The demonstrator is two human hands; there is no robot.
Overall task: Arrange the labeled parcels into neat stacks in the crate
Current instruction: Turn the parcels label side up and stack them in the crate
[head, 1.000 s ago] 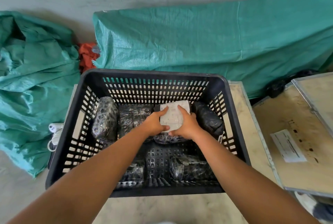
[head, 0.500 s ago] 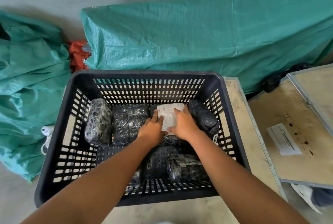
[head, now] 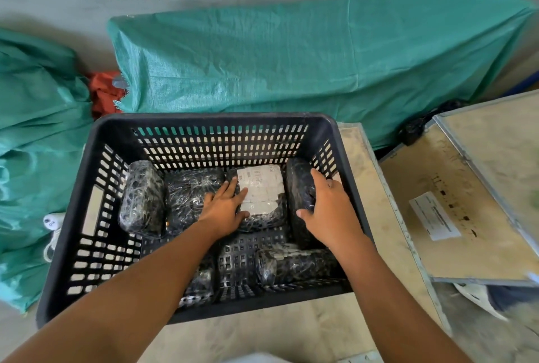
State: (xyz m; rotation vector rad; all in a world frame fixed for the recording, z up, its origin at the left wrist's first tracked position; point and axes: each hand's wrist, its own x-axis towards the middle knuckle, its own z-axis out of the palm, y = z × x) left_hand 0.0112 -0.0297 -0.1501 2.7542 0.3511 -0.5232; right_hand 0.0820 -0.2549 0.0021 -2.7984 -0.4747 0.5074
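Note:
A black slotted crate (head: 87, 187) holds several black shrink-wrapped parcels. One parcel with a white label (head: 261, 190) lies flat at the back middle. My left hand (head: 224, 208) rests flat on its left edge, fingers spread. My right hand (head: 329, 211) wraps around a parcel standing on edge (head: 299, 187) against the right wall. Another upright parcel (head: 143, 196) stands at the left, with a flat one (head: 189, 196) beside it. Two more parcels, the right one (head: 294, 266) and the left one (head: 201, 281), lie at the front.
The crate sits on a wooden box (head: 358, 164). A second wooden box with a white label (head: 434, 216) stands to the right. Green tarpaulin (head: 291, 65) covers bulky things behind and to the left (head: 35, 129). A white cable and plug (head: 52, 222) lie left of the crate.
My right hand left the labelled parcel and moved right onto the upright parcel by the right wall. The labelled parcel now lies flat, and my left hand stays on it.

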